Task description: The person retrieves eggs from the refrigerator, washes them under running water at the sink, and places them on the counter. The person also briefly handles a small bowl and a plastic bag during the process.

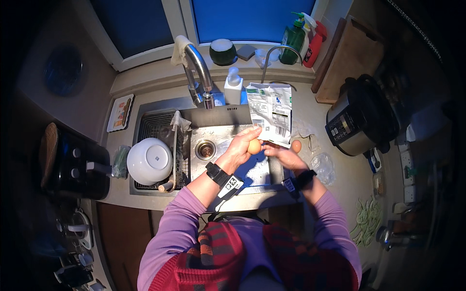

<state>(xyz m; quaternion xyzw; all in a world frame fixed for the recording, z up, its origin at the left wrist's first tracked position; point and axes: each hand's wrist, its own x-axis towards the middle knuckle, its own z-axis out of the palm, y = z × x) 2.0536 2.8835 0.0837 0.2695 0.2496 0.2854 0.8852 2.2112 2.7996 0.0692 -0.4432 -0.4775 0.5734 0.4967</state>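
Over the sink (pixel 233 178), my left hand (pixel 236 149) has a brown egg (pixel 254 147) at its fingers. Its thumb lies across the lower left corner of a white printed packet (pixel 271 112), which bears writing and a barcode. My right hand (pixel 287 157) is just below the packet's bottom edge, fingers pointing left toward the egg. It is slightly blurred, and whether it touches the packet cannot be told. A second egg (pixel 296 146) is beyond my right hand, at the counter by the sink's right side.
A white bowl (pixel 151 162) lies upside down on the wire rack (pixel 180 160) in the sink's left part. Behind are the faucet (pixel 200 69) and a soap pump bottle (pixel 233 87). A clear plastic bag (pixel 322 168) and an electric pressure cooker (pixel 360 120) are to the right.
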